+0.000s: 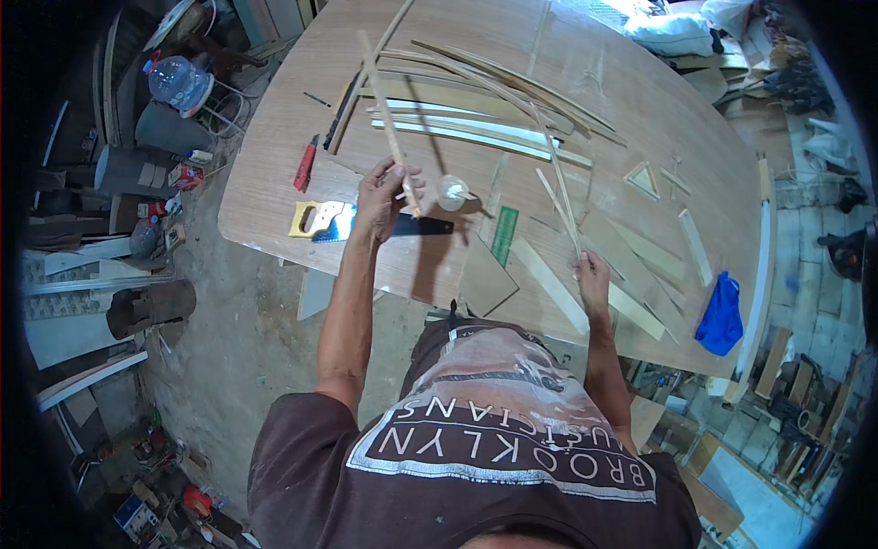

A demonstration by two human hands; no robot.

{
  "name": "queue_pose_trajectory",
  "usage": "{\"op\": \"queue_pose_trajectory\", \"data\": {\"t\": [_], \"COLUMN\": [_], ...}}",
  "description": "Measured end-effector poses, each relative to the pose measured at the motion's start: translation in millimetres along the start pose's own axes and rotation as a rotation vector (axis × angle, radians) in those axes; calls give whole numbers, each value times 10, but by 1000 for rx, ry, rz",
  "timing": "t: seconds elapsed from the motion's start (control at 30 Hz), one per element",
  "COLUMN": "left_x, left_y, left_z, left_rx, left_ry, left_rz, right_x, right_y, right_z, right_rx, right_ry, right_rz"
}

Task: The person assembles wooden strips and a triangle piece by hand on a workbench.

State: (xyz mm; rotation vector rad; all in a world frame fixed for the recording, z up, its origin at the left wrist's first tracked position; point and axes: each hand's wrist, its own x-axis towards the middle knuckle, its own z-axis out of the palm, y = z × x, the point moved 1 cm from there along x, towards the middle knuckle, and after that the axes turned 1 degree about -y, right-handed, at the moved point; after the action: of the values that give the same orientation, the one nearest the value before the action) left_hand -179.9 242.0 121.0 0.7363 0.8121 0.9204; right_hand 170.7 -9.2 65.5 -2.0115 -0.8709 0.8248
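My left hand (377, 197) is closed around a narrow wooden strip (382, 105), raised over the table and pointing to its far side. Below it lies a handsaw (430, 225) with a yellow handle, partly covered by the hand. Just right of that hand stands a small round clear container (452, 192) with something whitish in it. My right hand (594, 277), near the table's front edge, pinches the near ends of thin wooden strips (562, 203) that fan apart slightly. Between the hands are a green ruler (504, 236) and a flat board offcut (487, 279).
Long strips (485, 128) lie across the wooden table (274, 119). A red utility knife (307, 163) is at the left. Toward the right are a small wooden triangle (642, 180), loose slats (640, 311) and a blue cloth-like bundle (720, 314). A large water bottle (178, 84) stands beyond the left edge.
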Motion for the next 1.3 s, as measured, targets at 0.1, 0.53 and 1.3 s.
{"op": "queue_pose_trajectory", "data": {"t": [0.1,0.53,1.3], "left_x": [-192,-509,411], "left_y": [-196,-1698,-2164], "left_z": [522,1897,2331], "left_rx": [6,129,465], "left_ry": [-79,-191,98], "left_rz": [-73,-348,-295], "right_x": [-107,-339,-50], "right_y": [-109,799,638], "right_z": [-51,-774,-999], "right_rx": [88,93,315], "right_ry": [73,74,-34], "right_rz": [22,63,-17]}}
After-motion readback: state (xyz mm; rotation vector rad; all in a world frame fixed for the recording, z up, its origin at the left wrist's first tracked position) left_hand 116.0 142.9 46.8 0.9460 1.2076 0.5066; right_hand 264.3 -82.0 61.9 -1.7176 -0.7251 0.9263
